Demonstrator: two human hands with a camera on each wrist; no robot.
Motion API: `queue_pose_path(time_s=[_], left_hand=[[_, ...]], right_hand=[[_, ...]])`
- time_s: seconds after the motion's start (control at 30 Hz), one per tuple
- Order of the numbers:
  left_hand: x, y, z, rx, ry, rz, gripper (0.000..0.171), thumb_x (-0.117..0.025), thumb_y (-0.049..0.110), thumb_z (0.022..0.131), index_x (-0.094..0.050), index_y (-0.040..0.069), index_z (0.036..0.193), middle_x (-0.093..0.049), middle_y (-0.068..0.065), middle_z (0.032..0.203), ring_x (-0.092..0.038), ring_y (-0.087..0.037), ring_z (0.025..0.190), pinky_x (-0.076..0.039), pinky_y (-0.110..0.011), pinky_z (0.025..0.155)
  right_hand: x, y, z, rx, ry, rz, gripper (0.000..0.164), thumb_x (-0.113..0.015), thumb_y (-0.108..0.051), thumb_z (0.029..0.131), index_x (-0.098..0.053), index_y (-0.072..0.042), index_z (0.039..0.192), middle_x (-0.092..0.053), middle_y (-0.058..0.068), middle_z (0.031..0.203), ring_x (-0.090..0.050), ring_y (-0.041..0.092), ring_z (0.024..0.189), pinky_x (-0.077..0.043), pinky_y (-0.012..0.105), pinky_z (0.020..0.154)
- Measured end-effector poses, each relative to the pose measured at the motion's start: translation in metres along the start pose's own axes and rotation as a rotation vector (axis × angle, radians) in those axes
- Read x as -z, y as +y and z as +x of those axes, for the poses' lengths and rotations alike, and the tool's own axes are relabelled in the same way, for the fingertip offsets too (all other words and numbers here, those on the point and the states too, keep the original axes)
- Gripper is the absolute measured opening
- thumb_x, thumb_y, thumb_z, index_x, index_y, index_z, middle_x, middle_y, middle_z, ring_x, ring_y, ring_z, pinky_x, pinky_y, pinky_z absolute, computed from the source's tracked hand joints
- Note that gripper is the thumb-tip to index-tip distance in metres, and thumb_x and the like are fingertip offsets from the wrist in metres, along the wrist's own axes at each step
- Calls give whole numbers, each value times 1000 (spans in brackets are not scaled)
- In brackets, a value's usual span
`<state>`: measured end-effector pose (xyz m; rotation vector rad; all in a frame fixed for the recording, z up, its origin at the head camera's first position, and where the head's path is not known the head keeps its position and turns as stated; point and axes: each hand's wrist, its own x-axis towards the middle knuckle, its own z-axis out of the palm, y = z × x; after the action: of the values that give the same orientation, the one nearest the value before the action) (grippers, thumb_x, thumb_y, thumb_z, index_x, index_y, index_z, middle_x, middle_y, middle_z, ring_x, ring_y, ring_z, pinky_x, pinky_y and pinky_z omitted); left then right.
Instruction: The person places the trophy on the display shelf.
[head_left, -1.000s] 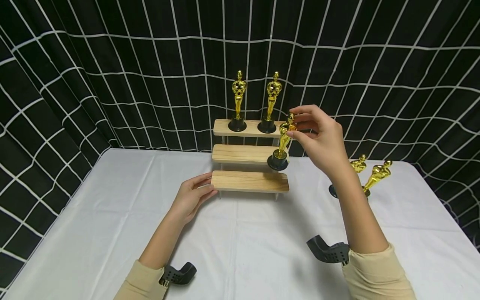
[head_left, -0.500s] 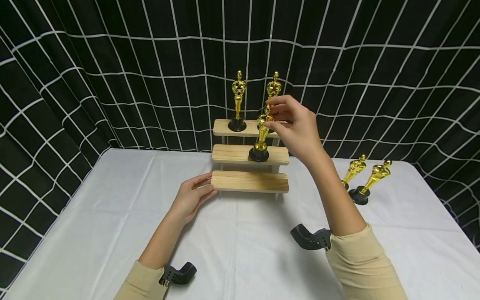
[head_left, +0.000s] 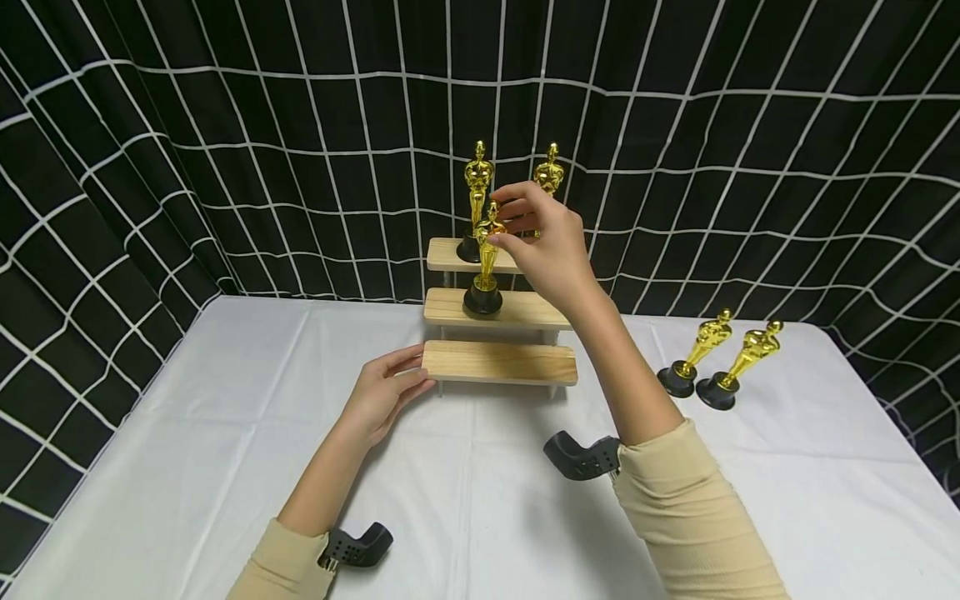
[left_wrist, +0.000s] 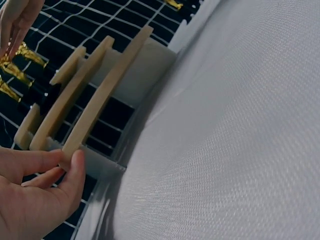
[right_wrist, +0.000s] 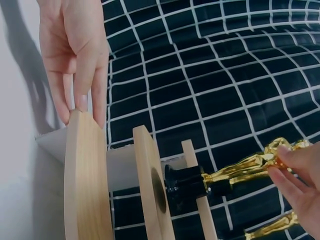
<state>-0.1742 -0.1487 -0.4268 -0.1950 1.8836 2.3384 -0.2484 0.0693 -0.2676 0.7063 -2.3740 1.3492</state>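
Note:
My right hand (head_left: 551,242) pinches a gold figurine trophy (head_left: 486,275) by its upper body, thumb on one side and fingers on the other. The trophy is upright, its round black base at the left half of the middle shelf (head_left: 528,308) of a three-tier wooden display stand. In the right wrist view the base (right_wrist: 185,182) is very close to that shelf; whether it touches, I cannot tell. My left hand (head_left: 378,396) pinches the left end of the bottom shelf (head_left: 498,362). Two like trophies, left (head_left: 478,177) and right (head_left: 551,173), stand on the top shelf; my right hand partly covers the right one.
Two more gold trophies, a nearer one (head_left: 752,352) and one beside it (head_left: 708,337), stand on the white tablecloth (head_left: 787,483) at the right. A black curtain with a white grid (head_left: 337,183) hangs close behind the stand.
My right hand has carried the trophy leftward, from the stand's right end to above the middle shelf's left half. My left hand has stayed on the bottom shelf.

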Motion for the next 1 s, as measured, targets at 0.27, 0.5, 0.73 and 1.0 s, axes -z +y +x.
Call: queue_pose_path(time_s=[0.27, 0.5, 0.73, 1.0], left_hand=[[0, 0, 1, 4, 7, -2, 50, -52, -13, 103, -46, -11, 152, -49, -29, 148, -64, -24, 116, -61, -22, 101], [0, -1, 2, 7, 7, -11, 50, -52, -14, 103, -46, -11, 152, -49, -29, 147, -64, -21, 113, -62, -22, 100], [0, -1, 2, 10, 10, -11, 50, -52, -13, 103, -46, -11, 152, -49, -29, 147, -65, -20, 111, -62, -22, 100], [1, -1, 1, 8, 1, -6, 50, -52, -13, 103, -46, -11, 152, -48, -30, 147, -66, -20, 111, -62, -22, 100]], right_hand=[[-14, 1, 6, 6, -21, -8, 40, -77, 1, 95, -65, -3, 133, -71, 19, 118, -71, 33, 107, -65, 44, 91], [-22, 5, 9, -11, -36, 14, 40, -76, 2, 96, -64, -3, 134, -71, 20, 119, -71, 33, 108, -66, 44, 92], [-26, 10, 9, -6, -36, 14, 45, -75, 0, 96, -61, -5, 139, -72, 19, 120, -72, 33, 110, -67, 44, 92], [-22, 12, 3, -17, -36, 39, 50, -75, -1, 97, -59, -8, 144, -70, 18, 127, -71, 32, 112, -66, 41, 96]])
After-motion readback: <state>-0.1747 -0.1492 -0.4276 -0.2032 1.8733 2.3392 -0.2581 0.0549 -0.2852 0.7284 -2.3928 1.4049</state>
